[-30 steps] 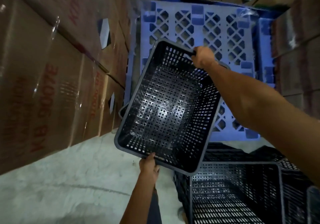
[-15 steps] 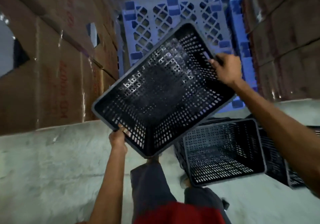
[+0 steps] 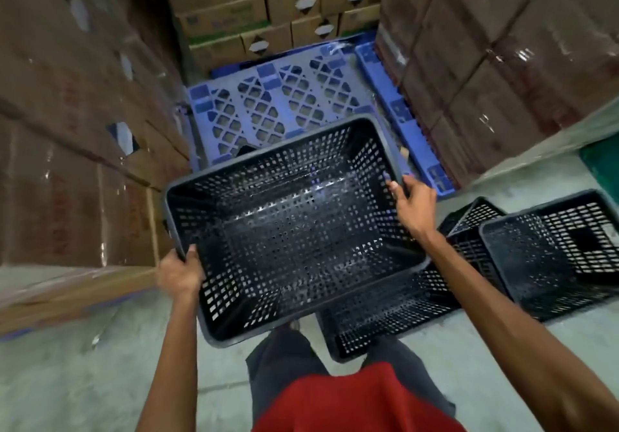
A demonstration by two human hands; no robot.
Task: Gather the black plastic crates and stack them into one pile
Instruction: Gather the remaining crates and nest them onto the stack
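I hold a black perforated plastic crate point(image 3: 294, 230) in the air in front of me, its open top facing the camera. My left hand point(image 3: 179, 272) grips its left rim and my right hand point(image 3: 413, 205) grips its right rim. Below it on the floor stands a second black crate point(image 3: 395, 311), partly hidden by the held one. To the right, another black crate point(image 3: 552, 257) lies on the floor, with the corner of one more crate point(image 3: 479, 212) showing behind it.
A blue plastic pallet point(image 3: 284, 107) lies on the floor ahead. Wrapped stacks of cardboard boxes point(image 3: 73, 130) wall the left side, more boxes point(image 3: 502, 56) the right, and cartons point(image 3: 268, 6) the back. Grey concrete floor point(image 3: 83, 364) spreads at my feet.
The held crate has swung from a tilted, diagonal pose to nearly level and come lower and closer to me. The view has pulled back, showing more crates at the right.
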